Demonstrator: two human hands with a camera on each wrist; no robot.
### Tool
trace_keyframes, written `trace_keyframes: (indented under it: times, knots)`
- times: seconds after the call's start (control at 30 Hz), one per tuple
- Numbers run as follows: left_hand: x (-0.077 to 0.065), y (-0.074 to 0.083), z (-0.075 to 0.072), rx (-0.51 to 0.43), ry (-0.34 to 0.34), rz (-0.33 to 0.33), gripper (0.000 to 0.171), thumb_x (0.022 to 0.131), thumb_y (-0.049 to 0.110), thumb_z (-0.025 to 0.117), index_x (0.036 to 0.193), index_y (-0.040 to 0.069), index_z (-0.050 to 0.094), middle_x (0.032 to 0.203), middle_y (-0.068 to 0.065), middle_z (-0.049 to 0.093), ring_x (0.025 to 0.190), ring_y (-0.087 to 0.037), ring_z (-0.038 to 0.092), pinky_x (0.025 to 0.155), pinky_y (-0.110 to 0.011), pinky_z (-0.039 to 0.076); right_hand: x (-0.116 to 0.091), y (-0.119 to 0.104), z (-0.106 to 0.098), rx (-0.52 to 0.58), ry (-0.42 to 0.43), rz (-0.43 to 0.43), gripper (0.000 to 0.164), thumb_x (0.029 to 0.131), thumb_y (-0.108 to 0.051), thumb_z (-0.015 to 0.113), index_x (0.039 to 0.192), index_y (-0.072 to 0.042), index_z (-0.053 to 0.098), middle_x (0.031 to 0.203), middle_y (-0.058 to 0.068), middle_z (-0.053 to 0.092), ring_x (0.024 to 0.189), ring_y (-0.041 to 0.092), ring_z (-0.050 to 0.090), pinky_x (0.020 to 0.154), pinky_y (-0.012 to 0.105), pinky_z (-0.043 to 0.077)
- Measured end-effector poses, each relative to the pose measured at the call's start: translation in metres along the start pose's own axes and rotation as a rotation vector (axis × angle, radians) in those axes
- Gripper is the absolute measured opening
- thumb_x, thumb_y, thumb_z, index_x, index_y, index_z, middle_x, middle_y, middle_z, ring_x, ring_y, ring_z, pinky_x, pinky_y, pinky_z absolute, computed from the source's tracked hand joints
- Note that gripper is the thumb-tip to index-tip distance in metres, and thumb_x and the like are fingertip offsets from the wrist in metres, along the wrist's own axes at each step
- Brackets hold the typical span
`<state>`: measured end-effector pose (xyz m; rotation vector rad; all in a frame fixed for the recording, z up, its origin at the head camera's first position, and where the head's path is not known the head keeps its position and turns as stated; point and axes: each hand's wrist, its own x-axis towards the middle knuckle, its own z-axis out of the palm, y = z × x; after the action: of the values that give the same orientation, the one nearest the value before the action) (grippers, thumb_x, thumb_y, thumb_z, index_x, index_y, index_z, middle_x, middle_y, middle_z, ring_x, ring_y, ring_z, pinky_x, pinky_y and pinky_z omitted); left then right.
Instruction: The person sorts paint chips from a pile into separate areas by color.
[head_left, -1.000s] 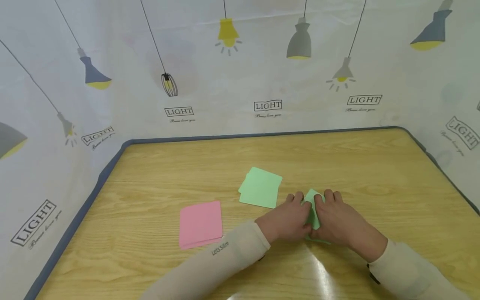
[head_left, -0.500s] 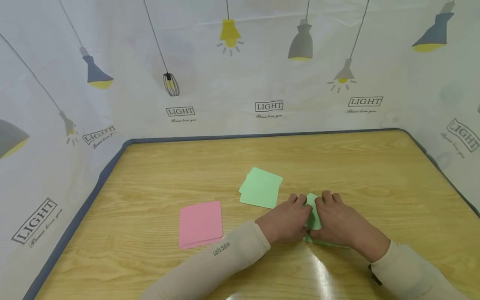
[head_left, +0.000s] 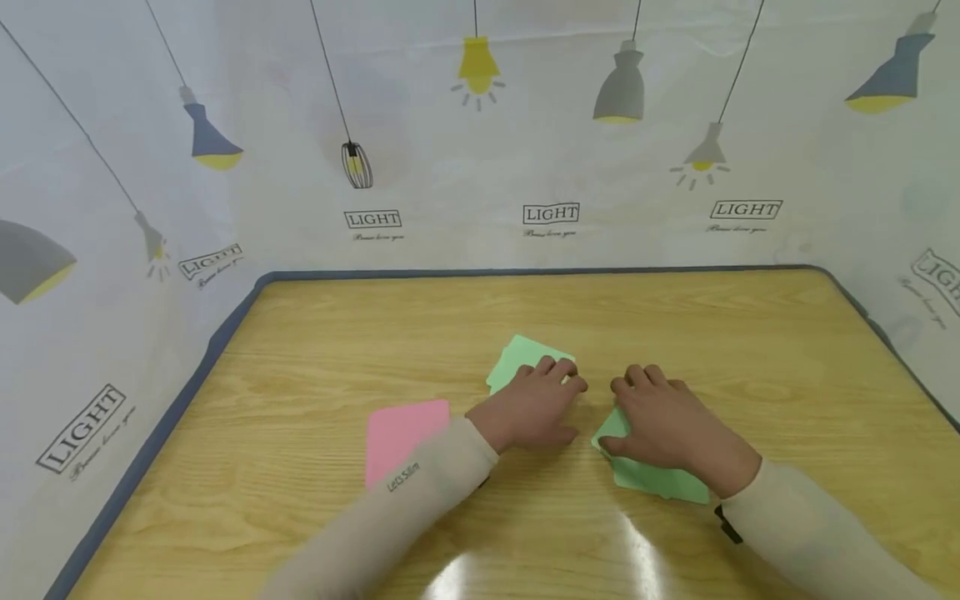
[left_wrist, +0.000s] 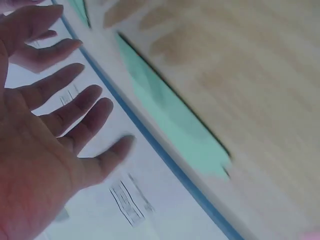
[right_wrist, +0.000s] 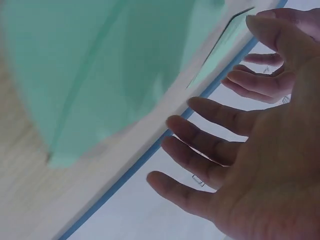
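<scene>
My left hand [head_left: 528, 407] hovers over the near side of a small pile of square green cards [head_left: 517, 352], partly covering it in the head view. Its fingers [left_wrist: 90, 125] are spread and loosely bent, with nothing between them in the left wrist view. Above a second lot of green cards [head_left: 651, 479], farther right and closer to me, is my right hand [head_left: 667, 423]. Loose, slightly bent fingers [right_wrist: 195, 155] show in the right wrist view, apart from the green cards [right_wrist: 95, 75]. Those cards overlap unevenly, partly hidden beneath the hand.
A stack of pink cards [head_left: 397, 433] lies left on the wooden table [head_left: 300, 358], partly behind my left sleeve [head_left: 405, 492]. A white curtain [head_left: 420, 167] printed with lamps surrounds the table's back and sides, with a dark blue border along the edge.
Both hands have let go of the green cards they held together. The left hand has moved left towards the other green pile; the right hand's cards now lie flatter. The view has shifted slightly.
</scene>
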<state>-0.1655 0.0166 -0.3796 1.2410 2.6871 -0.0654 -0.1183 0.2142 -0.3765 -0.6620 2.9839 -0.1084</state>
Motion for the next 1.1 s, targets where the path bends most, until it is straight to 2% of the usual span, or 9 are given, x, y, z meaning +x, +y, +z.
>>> trace_keyframes:
  times: [0.1,0.2,0.33,0.47,0.67,0.83,0.97,1.1]
  knots:
    - [-0.003,-0.015,-0.002,-0.061,-0.016,-0.058,0.062,0.091,0.047,0.066,0.143,0.018,0.046,0.144,-0.003,0.035,0.131,-0.025,0.034,0.103,-0.047,0.037,0.012,-0.006,-0.002,-0.012,0.04,-0.023,0.066,0.083,-0.047,0.072,0.122,0.004,0.055,0.12,0.023,0.049,0.112,0.042,0.046,0.083,0.06,0.046]
    - [-0.006,-0.032,0.0,-0.104,0.0,-0.076,0.066,0.088,0.048,0.069,0.142,0.016,0.046,0.143,-0.005,0.035,0.131,-0.028,0.034,0.103,-0.049,0.037,0.026,-0.012,-0.005,-0.014,0.059,-0.056,0.065,0.084,-0.044,0.073,0.123,0.005,0.054,0.119,0.022,0.049,0.111,0.041,0.046,0.082,0.057,0.047]
    - [-0.009,-0.055,0.007,-0.224,0.017,-0.065,0.069,0.086,0.044,0.074,0.14,0.011,0.047,0.142,-0.007,0.035,0.13,-0.027,0.033,0.103,-0.041,0.038,0.045,-0.02,-0.005,0.013,0.039,-0.092,0.066,0.085,-0.042,0.073,0.125,0.006,0.052,0.119,0.021,0.047,0.113,0.04,0.045,0.083,0.056,0.048]
    - [-0.01,-0.071,0.014,-0.337,0.002,-0.069,0.073,0.083,0.04,0.078,0.141,0.01,0.046,0.141,-0.005,0.034,0.129,-0.024,0.03,0.102,-0.035,0.038,0.062,-0.027,-0.002,0.04,-0.02,-0.102,0.069,0.083,-0.043,0.075,0.124,0.008,0.052,0.118,0.02,0.045,0.113,0.039,0.043,0.083,0.054,0.047]
    - [-0.007,-0.079,0.019,-0.34,-0.016,-0.072,0.081,0.079,0.042,0.08,0.143,0.009,0.043,0.142,-0.006,0.033,0.127,-0.023,0.031,0.098,-0.032,0.04,0.078,-0.031,0.005,0.055,-0.099,-0.094,0.074,0.08,-0.046,0.077,0.123,0.009,0.051,0.12,0.021,0.044,0.112,0.038,0.044,0.083,0.051,0.048]
    - [-0.004,-0.082,0.018,-0.331,-0.039,-0.087,0.084,0.078,0.044,0.08,0.144,0.011,0.041,0.144,-0.006,0.031,0.128,-0.023,0.031,0.098,-0.032,0.041,0.086,-0.027,0.011,0.086,-0.125,-0.105,0.077,0.082,-0.045,0.076,0.127,0.01,0.048,0.128,0.026,0.041,0.116,0.04,0.042,0.087,0.051,0.047]
    - [-0.002,-0.083,0.019,-0.32,-0.055,-0.097,0.081,0.08,0.045,0.079,0.143,0.011,0.042,0.144,-0.005,0.031,0.13,-0.022,0.03,0.098,-0.031,0.04,0.09,-0.022,0.013,0.114,-0.119,-0.121,0.074,0.082,-0.044,0.075,0.127,0.008,0.048,0.127,0.023,0.041,0.114,0.037,0.042,0.088,0.049,0.046]
    - [-0.002,-0.084,0.018,-0.321,-0.051,-0.1,0.077,0.081,0.044,0.077,0.141,0.011,0.044,0.141,-0.005,0.032,0.127,-0.023,0.031,0.098,-0.031,0.04,0.093,-0.02,0.013,0.128,-0.104,-0.129,0.07,0.081,-0.042,0.076,0.124,0.006,0.05,0.118,0.019,0.042,0.108,0.034,0.041,0.086,0.046,0.045]
